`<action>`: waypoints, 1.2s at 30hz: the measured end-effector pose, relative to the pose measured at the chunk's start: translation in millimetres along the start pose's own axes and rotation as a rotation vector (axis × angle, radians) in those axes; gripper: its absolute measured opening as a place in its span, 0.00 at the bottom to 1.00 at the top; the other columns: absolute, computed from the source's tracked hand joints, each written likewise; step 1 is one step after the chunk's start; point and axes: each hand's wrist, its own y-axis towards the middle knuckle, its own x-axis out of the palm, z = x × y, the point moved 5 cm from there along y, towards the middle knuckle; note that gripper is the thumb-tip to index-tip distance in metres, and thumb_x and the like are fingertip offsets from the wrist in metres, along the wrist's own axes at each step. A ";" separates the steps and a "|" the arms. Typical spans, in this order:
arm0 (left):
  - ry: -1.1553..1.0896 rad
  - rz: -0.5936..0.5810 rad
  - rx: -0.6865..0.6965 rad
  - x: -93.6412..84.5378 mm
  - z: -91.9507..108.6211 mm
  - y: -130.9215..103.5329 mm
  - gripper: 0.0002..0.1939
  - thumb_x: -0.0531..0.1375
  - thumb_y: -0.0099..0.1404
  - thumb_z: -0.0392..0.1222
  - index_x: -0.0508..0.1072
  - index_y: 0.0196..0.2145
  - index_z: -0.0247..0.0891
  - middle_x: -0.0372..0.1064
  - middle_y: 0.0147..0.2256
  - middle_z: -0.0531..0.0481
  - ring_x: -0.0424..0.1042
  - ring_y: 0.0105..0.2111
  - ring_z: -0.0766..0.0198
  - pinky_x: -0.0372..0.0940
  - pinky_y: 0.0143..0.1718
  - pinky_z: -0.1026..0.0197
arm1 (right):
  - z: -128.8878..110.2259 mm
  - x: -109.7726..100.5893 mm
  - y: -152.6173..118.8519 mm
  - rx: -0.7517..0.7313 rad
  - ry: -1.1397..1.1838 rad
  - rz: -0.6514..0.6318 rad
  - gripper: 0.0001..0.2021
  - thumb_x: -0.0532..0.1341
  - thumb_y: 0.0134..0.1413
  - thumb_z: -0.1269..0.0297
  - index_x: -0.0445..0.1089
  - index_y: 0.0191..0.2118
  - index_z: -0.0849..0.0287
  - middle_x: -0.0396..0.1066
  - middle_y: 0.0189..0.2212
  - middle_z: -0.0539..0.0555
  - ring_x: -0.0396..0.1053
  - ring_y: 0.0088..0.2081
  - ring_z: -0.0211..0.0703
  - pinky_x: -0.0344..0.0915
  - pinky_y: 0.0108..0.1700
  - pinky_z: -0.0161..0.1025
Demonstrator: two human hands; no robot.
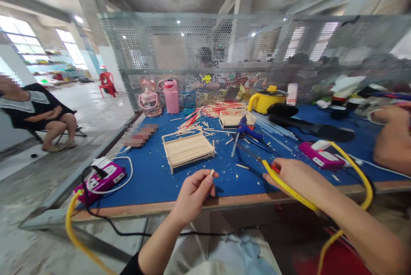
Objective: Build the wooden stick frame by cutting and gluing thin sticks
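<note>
My left hand (196, 193) is closed in a pinch on a short piece of pale wooden stick (212, 172), held just above the table's front edge. To the right, my right hand (290, 176) is wrapped round pliers (269, 170) with yellow and red handles; their dark jaws point up and left, and their exact type is unclear. A small tray-like frame of wooden sticks (189, 150) rests on the blue tabletop beyond my left hand. Farther off is a second stick frame (229, 120). A blue glue gun (245, 129) stands before it.
Loose sticks, some red-tipped (221, 109), and scraps litter the blue mat. Purple power strips (102, 183) with yellow cables lie left and right. Pink bottles (171, 97), a yellow pot (268, 100) and a black pan (311, 127) stand behind. Another person's arm (393, 138) is at right; someone sits left.
</note>
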 end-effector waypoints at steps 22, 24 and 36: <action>0.096 -0.041 0.009 4.2 1.0 -4.8 0.17 0.52 0.68 0.51 0.72 0.44 0.36 0.64 0.24 0.54 0.56 0.22 0.72 0.51 0.24 0.67 | 9.6 -9.0 29.0 0.018 -0.105 -0.227 0.19 0.62 0.47 0.49 0.72 0.22 0.62 0.75 0.25 0.63 0.75 0.32 0.55 0.62 0.29 0.39; 0.093 -0.043 0.011 4.3 1.4 -4.6 0.17 0.52 0.68 0.50 0.72 0.43 0.36 0.64 0.23 0.54 0.56 0.22 0.72 0.51 0.25 0.67 | 5.2 -11.4 31.4 0.002 -0.103 -0.246 0.19 0.62 0.48 0.49 0.73 0.22 0.62 0.75 0.25 0.63 0.75 0.32 0.55 0.62 0.28 0.39; 0.069 -0.070 0.005 6.3 4.2 -5.3 0.17 0.53 0.68 0.50 0.72 0.43 0.34 0.64 0.23 0.54 0.57 0.22 0.72 0.53 0.25 0.67 | 3.9 9.5 38.5 0.084 -0.132 -0.157 0.23 0.52 0.55 0.55 0.75 0.40 0.71 0.74 0.39 0.75 0.74 0.43 0.64 0.66 0.38 0.47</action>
